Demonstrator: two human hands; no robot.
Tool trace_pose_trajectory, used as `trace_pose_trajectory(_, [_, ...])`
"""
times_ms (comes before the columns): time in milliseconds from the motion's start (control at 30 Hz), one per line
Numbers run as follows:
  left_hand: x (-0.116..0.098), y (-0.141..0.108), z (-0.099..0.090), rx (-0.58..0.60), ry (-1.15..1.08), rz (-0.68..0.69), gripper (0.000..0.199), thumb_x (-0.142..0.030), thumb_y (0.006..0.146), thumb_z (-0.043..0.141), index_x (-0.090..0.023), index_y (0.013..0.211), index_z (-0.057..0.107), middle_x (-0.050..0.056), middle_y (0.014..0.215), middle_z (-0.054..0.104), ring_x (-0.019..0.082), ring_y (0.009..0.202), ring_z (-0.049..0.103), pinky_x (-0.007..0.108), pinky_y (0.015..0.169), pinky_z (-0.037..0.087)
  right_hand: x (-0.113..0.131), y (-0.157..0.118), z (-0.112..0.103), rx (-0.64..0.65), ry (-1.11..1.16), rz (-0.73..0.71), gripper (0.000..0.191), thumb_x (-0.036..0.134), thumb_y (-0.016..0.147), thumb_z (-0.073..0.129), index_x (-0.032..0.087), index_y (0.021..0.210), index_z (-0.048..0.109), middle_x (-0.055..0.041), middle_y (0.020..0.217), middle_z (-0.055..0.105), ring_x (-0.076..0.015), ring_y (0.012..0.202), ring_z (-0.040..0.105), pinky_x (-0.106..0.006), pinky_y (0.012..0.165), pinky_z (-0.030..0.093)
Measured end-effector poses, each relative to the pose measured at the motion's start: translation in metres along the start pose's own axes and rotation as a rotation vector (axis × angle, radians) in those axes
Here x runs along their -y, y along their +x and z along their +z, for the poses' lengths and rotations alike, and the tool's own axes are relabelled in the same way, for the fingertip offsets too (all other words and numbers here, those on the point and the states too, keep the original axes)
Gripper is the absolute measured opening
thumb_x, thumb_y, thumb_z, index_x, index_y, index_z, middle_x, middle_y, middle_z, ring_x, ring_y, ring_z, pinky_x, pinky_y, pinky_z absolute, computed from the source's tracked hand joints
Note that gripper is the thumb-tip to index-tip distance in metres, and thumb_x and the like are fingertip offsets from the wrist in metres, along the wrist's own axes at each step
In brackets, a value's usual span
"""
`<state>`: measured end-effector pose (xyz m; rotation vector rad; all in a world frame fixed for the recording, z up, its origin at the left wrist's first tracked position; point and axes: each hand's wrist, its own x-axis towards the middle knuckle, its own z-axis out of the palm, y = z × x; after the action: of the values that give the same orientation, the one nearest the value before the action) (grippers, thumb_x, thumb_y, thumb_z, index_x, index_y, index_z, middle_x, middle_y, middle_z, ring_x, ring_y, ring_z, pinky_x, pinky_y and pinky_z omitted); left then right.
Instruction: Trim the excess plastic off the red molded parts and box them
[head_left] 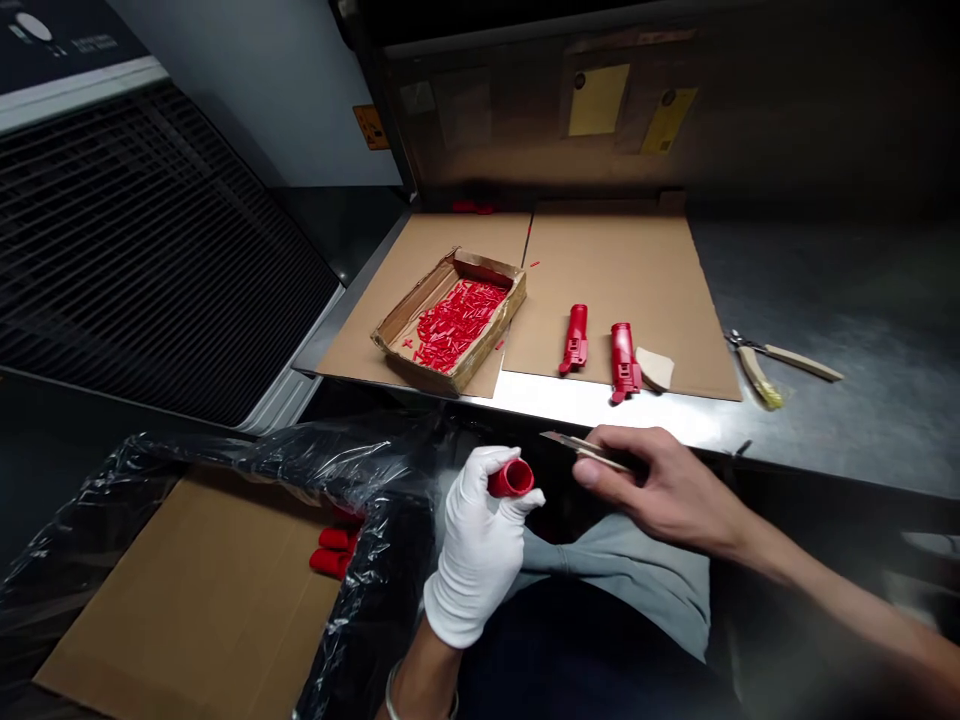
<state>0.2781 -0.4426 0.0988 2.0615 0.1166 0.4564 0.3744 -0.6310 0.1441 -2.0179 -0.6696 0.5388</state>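
Observation:
My left hand (480,545), in a white glove, grips a red plastic tube part (513,479) with its round open end turned up toward me. Bare and to the right of it, my right hand (660,485) is closed around a utility knife (592,453). The knife's blade points left toward the tube, with a gap between them. Beyond my hands, two red plastic parts (576,340) (623,362) lie on a cardboard sheet (637,270). A pale, flat scrap (655,369) rests beside the right-hand one.
A worn cardboard tray (487,350) holds many small red trimmings. Pliers (757,375) with pale handles lie on the metal bench (847,300) at right. At lower left, a box lined with black plastic (277,450) contains several red parts (334,553) on cardboard. A black grille (165,230) stands at left.

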Motion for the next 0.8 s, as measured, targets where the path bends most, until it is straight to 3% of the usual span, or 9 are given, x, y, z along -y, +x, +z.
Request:
trace_pose_trajectory(67, [-0.003,0.003,0.005,0.007,0.049,0.058,0.025,-0.021,0.088,0.062,-0.022,0.112,0.056,0.005,0.108,0.064,0.019,0.097,0.064,0.034,0.087,0.051,0.005,0.005,0.007,0.066,0.112,0.061,0.031,0.044,0.089,0.060,0.018,0.072,0.057,0.0041,0.062,0.047,-0.0088,0.057,0.039,-0.023,0.051,0.030])
trace_pose_trajectory(167, [-0.011,0.007,0.007,0.067,0.127,0.157,0.020,-0.019,0.089,0.058,-0.021,0.109,0.055,0.006,0.102,0.065,0.021,0.093,0.064,0.036,0.084,0.051,0.005,0.011,0.010,0.169,0.223,0.030,0.027,0.037,0.090,0.056,0.017,0.071,0.057,0.0045,0.061,0.043,-0.0081,0.056,0.034,-0.022,0.047,0.026])
trace_pose_trajectory(300, [-0.025,0.030,0.005,0.347,0.107,0.159,0.015,-0.025,0.095,0.047,-0.022,0.106,0.057,0.005,0.091,0.067,0.020,0.081,0.065,0.032,0.074,0.050,-0.007,0.017,-0.012,0.268,0.325,-0.016,0.036,0.047,0.090,0.055,0.016,0.078,0.066,0.0032,0.059,0.046,-0.0087,0.054,0.036,-0.022,0.046,0.027])
trace_pose_trajectory(367, [-0.030,0.058,0.011,0.368,0.164,0.123,0.018,-0.030,0.098,0.042,-0.022,0.104,0.057,0.005,0.087,0.068,0.020,0.079,0.066,0.031,0.073,0.050,-0.013,0.023,-0.030,0.186,0.255,-0.005,0.040,0.050,0.092,0.050,0.015,0.084,0.068,0.0031,0.059,0.046,-0.0085,0.053,0.036,-0.021,0.046,0.028])
trace_pose_trajectory(400, [-0.031,0.076,0.017,0.316,0.239,0.101,0.020,-0.032,0.099,0.042,-0.022,0.106,0.058,0.006,0.088,0.069,0.021,0.082,0.067,0.032,0.075,0.050,-0.015,0.026,-0.040,0.088,0.159,0.028,0.043,0.050,0.094,0.045,0.015,0.087,0.068,0.0034,0.059,0.046,-0.0085,0.051,0.036,-0.022,0.046,0.029])
trace_pose_trajectory(500, [-0.032,0.139,0.044,0.153,0.569,0.034,0.034,-0.031,0.098,0.045,-0.013,0.125,0.053,0.018,0.111,0.066,0.029,0.101,0.067,0.038,0.084,0.051,-0.023,0.037,-0.061,-0.233,-0.189,0.145,0.046,0.047,0.097,0.033,0.016,0.088,0.066,0.0025,0.060,0.047,-0.0104,0.052,0.041,-0.023,0.050,0.032])
trace_pose_trajectory(533, [-0.031,0.158,0.053,0.174,0.694,0.006,0.039,-0.024,0.097,0.046,-0.007,0.132,0.048,0.024,0.120,0.062,0.032,0.109,0.065,0.039,0.087,0.051,-0.026,0.041,-0.065,-0.298,-0.283,0.174,0.045,0.046,0.097,0.032,0.016,0.088,0.064,0.0013,0.062,0.049,-0.0118,0.055,0.045,-0.024,0.053,0.034])
trace_pose_trajectory(667, [-0.027,0.211,0.081,0.198,0.874,-0.068,0.037,-0.001,0.090,0.038,0.005,0.125,0.050,0.033,0.120,0.058,0.037,0.113,0.063,0.042,0.088,0.051,-0.040,0.050,-0.067,-0.416,-0.539,0.290,0.040,0.048,0.091,0.046,0.015,0.111,0.058,-0.0119,0.095,0.059,-0.0225,0.078,0.058,-0.032,0.067,0.041])
trace_pose_trajectory(800, [-0.025,0.221,0.088,0.188,0.881,-0.067,0.031,0.000,0.091,0.032,0.003,0.110,0.056,0.031,0.108,0.061,0.035,0.105,0.066,0.044,0.085,0.052,-0.055,0.054,-0.069,-0.402,-0.684,0.382,0.049,0.051,0.089,0.052,0.013,0.120,0.053,-0.0192,0.110,0.053,-0.0289,0.083,0.063,-0.039,0.070,0.045])
